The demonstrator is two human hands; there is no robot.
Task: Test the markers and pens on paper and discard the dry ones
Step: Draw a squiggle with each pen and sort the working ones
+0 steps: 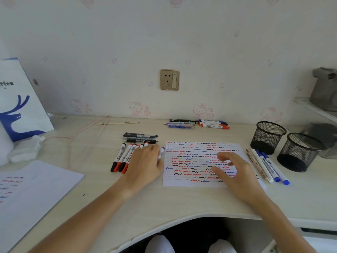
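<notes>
A white test paper covered in red, blue and black squiggles lies in the middle of the desk. My left hand rests at its left edge and grips a blue-capped marker, whose cap pokes out past my fingers. Under and left of that hand lies a row of red and black markers, with several black pens behind them. My right hand hovers over the right half of the paper, fingers spread and holding nothing.
Blue markers and a pencil lie right of the paper beside two black mesh cups. More pens and markers sit by the wall. A second scribbled sheet and a paper bag are at the left.
</notes>
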